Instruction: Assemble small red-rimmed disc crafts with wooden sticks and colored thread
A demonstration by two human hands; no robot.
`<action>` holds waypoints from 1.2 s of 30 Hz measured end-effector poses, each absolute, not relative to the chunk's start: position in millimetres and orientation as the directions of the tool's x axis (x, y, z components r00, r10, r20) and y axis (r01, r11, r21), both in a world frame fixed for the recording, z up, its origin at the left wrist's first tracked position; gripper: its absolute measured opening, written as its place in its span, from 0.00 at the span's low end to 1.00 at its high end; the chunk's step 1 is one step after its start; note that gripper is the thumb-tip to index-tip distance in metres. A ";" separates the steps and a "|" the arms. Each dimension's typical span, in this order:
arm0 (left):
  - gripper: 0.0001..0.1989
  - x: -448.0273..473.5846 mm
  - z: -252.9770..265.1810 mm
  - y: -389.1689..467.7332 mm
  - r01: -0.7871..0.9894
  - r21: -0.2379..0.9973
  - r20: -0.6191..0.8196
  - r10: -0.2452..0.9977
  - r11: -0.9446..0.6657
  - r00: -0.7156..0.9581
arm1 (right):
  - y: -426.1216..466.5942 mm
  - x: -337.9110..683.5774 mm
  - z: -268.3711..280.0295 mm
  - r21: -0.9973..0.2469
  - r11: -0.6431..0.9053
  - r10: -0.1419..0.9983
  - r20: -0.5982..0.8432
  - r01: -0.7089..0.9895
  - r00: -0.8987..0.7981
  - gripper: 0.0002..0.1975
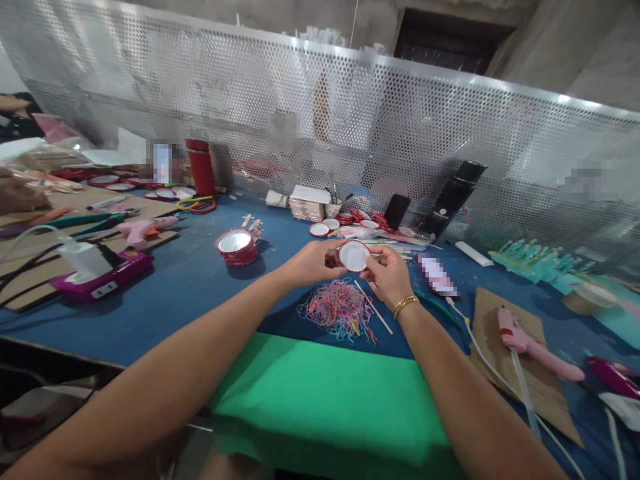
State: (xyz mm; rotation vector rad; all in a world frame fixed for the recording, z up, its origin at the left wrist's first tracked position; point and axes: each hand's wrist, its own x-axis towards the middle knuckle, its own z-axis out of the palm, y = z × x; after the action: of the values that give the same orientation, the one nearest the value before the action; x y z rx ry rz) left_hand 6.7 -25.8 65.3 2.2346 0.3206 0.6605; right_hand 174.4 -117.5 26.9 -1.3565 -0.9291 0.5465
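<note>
Covering most of the frame, the blue tabletop (180, 287) is pretty busy, with green cloth (330, 400) at bottom centre. A tangled thread pile (337, 310) sits loose mid-frame. Just above it, the left hand (313, 263) and right hand (393, 275) have their fingers pinched on opposite edges of a red-rimmed white disc (354, 256), its visible face bare. Smaller-looking discs (319, 230) lie behind, so probably a batch mid-way, can't tell which are finished. One thin stick (377, 312) lies unattached.
</note>
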 end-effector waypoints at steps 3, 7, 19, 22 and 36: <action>0.29 6.7 64.9 -24.8 0.025 0.738 0.354 0.417 -0.675 0.837 | -118.0 174.0 27.9 -0.974 0.168 0.799 0.225 0.153 0.557 0.14; 0.30 6.6 63.8 -24.2 0.022 0.743 0.349 0.416 -0.669 0.840 | -119.3 172.6 30.4 -0.977 0.159 0.802 0.210 0.139 0.559 0.14; 0.24 10.3 58.0 -21.3 0.031 0.945 0.183 0.608 -0.325 0.773 | -116.9 172.1 28.5 -0.959 0.203 0.828 0.277 0.199 0.488 0.18; 0.18 12.4 53.7 -19.0 0.035 0.973 0.129 0.665 -0.227 0.736 | -113.7 173.8 23.7 -0.970 0.203 0.870 0.242 0.134 0.430 0.21; 0.08 9.2 46.2 -0.8 -0.078 0.997 0.036 0.862 0.005 0.507 | -126.2 163.7 29.6 -0.622 0.227 0.941 0.339 0.750 -0.004 0.06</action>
State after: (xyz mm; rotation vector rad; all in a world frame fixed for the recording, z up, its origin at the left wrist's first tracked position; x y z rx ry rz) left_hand 9.2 -0.8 46.2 1.3710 0.7500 0.8561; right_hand 163.7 -126.2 29.6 -1.5658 -1.7939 0.3425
